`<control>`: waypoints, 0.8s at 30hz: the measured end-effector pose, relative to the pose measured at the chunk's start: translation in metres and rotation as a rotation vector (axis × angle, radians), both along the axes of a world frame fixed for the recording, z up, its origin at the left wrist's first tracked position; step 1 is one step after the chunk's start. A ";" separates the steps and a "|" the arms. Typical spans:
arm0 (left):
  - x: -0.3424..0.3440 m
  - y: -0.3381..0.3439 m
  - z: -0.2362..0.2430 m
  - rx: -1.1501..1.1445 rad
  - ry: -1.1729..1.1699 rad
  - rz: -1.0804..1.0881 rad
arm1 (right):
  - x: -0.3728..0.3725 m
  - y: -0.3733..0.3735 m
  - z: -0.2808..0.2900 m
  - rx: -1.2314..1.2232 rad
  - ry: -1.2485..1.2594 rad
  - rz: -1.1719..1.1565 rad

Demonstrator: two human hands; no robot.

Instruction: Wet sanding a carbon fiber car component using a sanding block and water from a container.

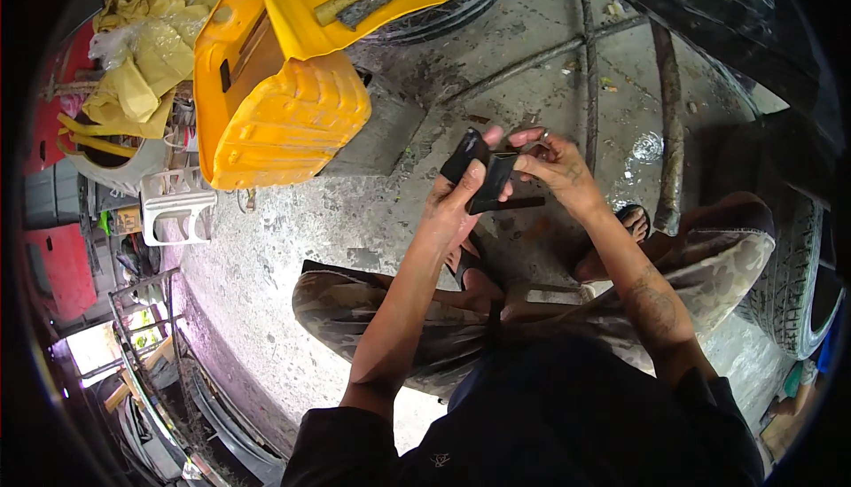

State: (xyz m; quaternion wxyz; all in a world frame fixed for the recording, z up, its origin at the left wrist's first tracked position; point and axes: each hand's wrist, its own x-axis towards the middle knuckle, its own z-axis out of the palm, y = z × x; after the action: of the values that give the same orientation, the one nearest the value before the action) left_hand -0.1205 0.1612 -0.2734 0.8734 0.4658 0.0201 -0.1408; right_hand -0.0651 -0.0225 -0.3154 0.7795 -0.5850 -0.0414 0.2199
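Note:
My left hand [458, 193] is closed around a black folding case [495, 179] that looks like a wallet. The case is spread in two dark halves, with my thumb across the middle. At its upper right edge, my right hand [560, 172] is closed in a pinch, thumb and forefinger together. Whatever lies between those fingertips is too small to make out. Below the case, a dark narrow strip [523, 204] shows against the floor; I cannot tell whether it touches the case. Both hands are held above the floor, in front of my bent knees.
A large yellow plastic shell [284, 124] stands ahead on the left, with a tyre [443, 19] behind it. Metal bars [589, 70] cross the concrete floor. White plastic stool [177, 208] and metal frame [146, 345] are left; another tyre [789, 283] and a person's arm [798, 394] are right.

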 end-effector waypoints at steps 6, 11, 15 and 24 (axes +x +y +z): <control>0.007 0.017 -0.005 0.158 0.062 0.155 | -0.007 0.012 0.002 -0.013 0.052 -0.063; 0.011 0.064 0.046 0.336 -0.198 0.590 | -0.015 0.018 0.041 -0.160 -0.128 0.068; 0.010 0.102 0.141 0.546 -0.483 0.747 | -0.019 0.013 0.072 -0.216 -0.271 0.210; 0.123 0.268 0.171 1.727 -0.512 0.462 | -0.019 -0.061 0.150 -0.050 -0.278 0.071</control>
State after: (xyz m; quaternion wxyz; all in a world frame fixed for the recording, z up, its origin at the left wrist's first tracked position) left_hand 0.0022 0.4295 -0.1026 0.2081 0.9557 0.0169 0.2076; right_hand -0.0844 -0.0839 -0.1654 0.7430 -0.6274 -0.1642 0.1653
